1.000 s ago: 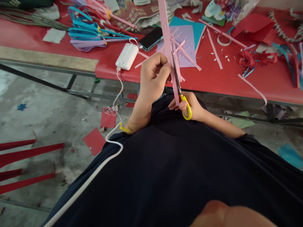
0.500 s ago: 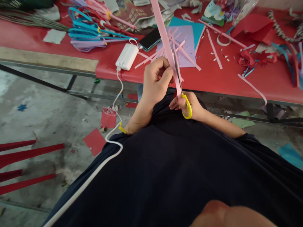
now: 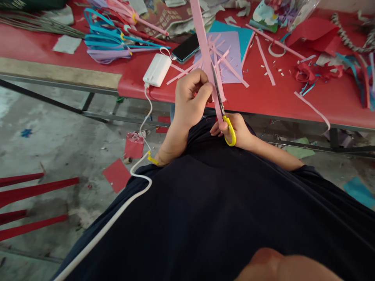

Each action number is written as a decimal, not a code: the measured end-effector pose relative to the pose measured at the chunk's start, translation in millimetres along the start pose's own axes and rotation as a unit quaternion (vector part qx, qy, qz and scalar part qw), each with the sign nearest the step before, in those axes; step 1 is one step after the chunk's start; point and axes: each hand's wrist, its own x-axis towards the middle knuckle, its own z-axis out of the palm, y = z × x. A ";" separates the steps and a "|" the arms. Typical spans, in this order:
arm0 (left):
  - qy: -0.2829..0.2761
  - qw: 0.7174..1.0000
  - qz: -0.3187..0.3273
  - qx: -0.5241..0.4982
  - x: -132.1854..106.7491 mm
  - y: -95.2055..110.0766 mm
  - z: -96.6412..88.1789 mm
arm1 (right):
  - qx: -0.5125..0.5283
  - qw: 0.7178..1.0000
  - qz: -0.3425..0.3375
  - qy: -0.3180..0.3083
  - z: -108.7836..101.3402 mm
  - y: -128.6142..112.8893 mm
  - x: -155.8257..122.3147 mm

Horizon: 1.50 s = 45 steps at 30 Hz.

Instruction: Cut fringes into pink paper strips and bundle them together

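My left hand [image 3: 190,99] pinches a long pink paper strip [image 3: 202,43] that rises up over the red table [image 3: 275,99]. My right hand [image 3: 237,130] is closed on yellow-handled scissors [image 3: 227,121], just below the table's front edge. The blades run up along the strip's right side, close beside my left thumb. Both hands hover above my dark-clothed lap.
On the table lie a white power bank [image 3: 157,69] with its cable, a phone [image 3: 187,47], lilac paper [image 3: 231,54] with pink cut strips, blue and pink paper flowers [image 3: 111,37], and red scraps [image 3: 313,72]. Red paper pieces [image 3: 117,175] litter the concrete floor.
The strip's upper end swayed left and then part of the way back. My left hand dipped slightly and rose again. The scissors stayed along the strip.
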 end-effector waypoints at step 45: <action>0.001 0.991 -0.064 -0.121 -11.2 13.8 10.0 | 0.005 1.000 -0.011 0.021 0.0 1.3 -0.5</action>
